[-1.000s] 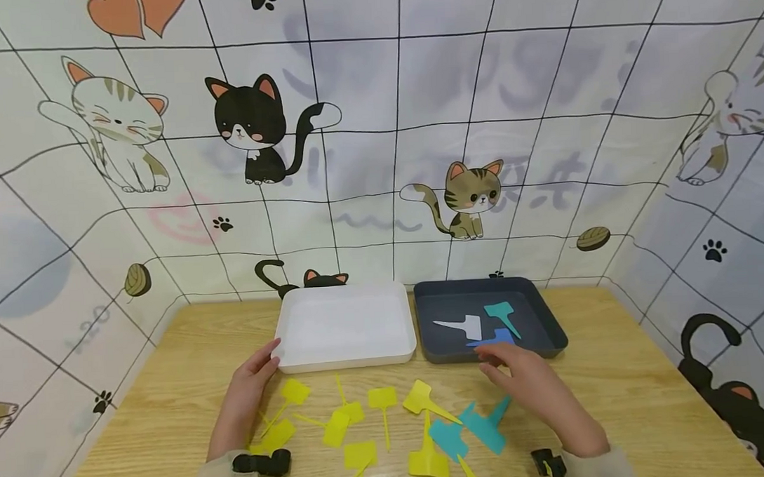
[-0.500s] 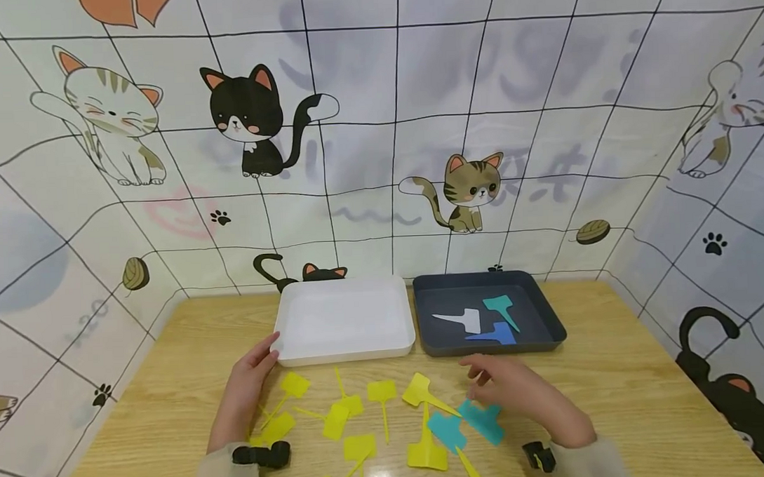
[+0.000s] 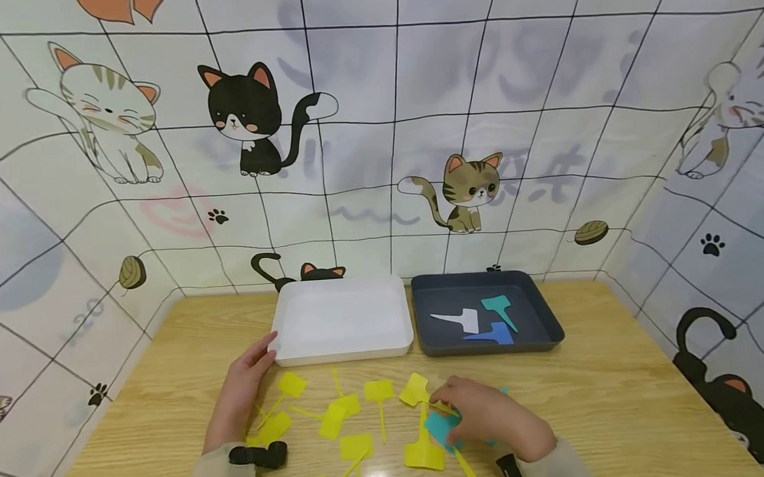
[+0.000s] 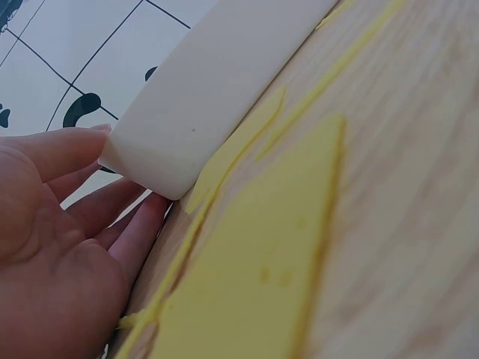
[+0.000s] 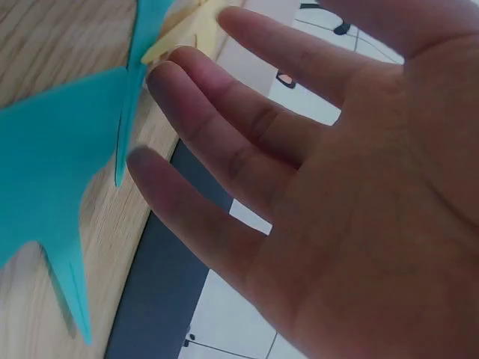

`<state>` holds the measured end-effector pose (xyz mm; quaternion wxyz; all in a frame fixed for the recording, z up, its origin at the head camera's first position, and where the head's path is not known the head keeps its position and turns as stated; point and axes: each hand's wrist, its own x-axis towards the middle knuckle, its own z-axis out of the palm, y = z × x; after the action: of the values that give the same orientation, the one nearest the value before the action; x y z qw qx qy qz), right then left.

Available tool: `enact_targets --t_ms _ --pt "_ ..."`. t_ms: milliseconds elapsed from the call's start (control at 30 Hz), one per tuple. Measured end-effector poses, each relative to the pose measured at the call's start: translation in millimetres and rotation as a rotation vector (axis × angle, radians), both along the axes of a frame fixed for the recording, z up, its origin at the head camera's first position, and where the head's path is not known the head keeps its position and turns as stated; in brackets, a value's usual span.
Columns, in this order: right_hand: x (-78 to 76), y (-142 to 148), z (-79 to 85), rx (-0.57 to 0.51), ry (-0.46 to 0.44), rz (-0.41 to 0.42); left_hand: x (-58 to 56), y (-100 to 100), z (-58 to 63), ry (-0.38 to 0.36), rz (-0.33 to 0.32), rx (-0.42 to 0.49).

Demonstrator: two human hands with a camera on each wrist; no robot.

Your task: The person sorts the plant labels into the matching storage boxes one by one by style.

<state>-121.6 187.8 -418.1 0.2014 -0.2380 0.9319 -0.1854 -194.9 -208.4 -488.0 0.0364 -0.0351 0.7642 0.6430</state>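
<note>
My left hand [image 3: 242, 385] holds the front left corner of a white tray [image 3: 341, 321]; in the left wrist view its fingers wrap around the tray's end wall. Over two teal T-shaped plant labels [image 3: 438, 426] hovers my right hand [image 3: 492, 418], partly hiding them. The right wrist view has its fingers spread, fingertips close to the upper edge of one teal label [image 5: 56, 161], with nothing held. Several yellow plant labels [image 3: 378, 390] lie scattered on the wooden table, some overlapping the teal ones.
A dark grey tray [image 3: 441, 292] stands to the right of the white one. In it lie a white label [image 3: 469, 321], a green label [image 3: 498, 304] and a blue label [image 3: 500, 333]. A cat-patterned cloth wall [image 3: 367, 162] encloses the table's back and sides.
My right hand has moved from the dark tray's front edge toward me and left, down over the teal labels. The left hand has stayed at the white tray.
</note>
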Motion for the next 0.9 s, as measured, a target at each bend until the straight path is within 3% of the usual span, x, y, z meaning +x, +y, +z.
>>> enact_targets --t_ms 433,900 --pt "9.4 -11.1 -10.0 0.055 0.168 0.023 -1.4 1.9 0.1 0.008 0.009 0.031" --pt "7.7 -10.7 -9.7 0.072 0.123 0.003 -1.3 1.7 1.5 -0.003 0.002 0.034"
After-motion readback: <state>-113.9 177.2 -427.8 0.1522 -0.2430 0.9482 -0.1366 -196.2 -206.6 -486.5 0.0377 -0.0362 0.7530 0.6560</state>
